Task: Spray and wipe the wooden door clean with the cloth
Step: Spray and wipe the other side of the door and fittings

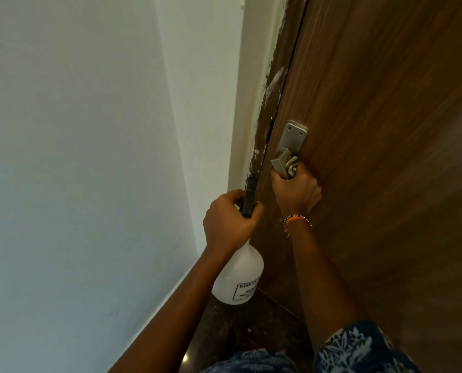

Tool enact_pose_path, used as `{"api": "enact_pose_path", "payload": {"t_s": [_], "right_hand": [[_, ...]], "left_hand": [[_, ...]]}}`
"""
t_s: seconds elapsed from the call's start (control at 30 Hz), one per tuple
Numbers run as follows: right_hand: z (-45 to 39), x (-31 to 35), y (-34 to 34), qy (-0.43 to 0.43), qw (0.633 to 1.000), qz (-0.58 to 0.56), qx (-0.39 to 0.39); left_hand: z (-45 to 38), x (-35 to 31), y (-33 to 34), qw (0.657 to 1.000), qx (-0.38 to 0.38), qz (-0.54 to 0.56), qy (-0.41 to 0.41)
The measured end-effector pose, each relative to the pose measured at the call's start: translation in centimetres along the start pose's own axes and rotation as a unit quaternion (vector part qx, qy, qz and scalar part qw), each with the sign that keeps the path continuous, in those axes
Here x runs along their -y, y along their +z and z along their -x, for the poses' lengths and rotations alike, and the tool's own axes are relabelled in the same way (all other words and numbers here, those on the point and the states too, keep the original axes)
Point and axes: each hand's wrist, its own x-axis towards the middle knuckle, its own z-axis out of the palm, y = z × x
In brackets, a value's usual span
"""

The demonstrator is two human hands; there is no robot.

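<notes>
The brown wooden door [380,109] fills the right half of the view. My right hand [295,193] grips its grey metal lever handle [281,164], and a bit of striped cloth [292,164] is bunched between my fingers and the lever. My left hand [229,220] holds a white spray bottle [239,278] by its black trigger head [250,196], just left of the door's edge. The bottle hangs below my fist, with a printed label partly visible.
A white wall [76,157] runs along the left. The cream door frame [247,103] has chipped paint and white smears beside the door edge. Dark speckled floor [240,327] lies below. The handle's backplate [294,135] is screwed to the door.
</notes>
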Motion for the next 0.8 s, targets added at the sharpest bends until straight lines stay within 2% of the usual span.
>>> {"api": "enact_pose_path", "payload": {"t_s": [0.47, 0.53, 0.7, 0.8], "right_hand": [[-0.2, -0.2, -0.1, -0.009, 0.999, 0.038, 0.015], [-0.2, 0.0, -0.9, -0.018, 0.998, 0.058, 0.036], [-1.3, 0.1, -3.4, -0.073, 0.973, 0.167, 0.142], [-2.2, 0.2, -4.9, -0.137, 0.953, 0.225, 0.151]], "left_hand": [[-0.7, -0.9, 0.5, 1.000, 0.009, -0.002, 0.021], [-0.3, -1.0, 0.2, 1.000, 0.018, -0.004, 0.021], [0.1, -1.3, -0.3, 0.999, 0.028, -0.013, 0.018], [-0.2, -1.3, -0.5, 0.999, 0.022, -0.023, 0.019]]}}
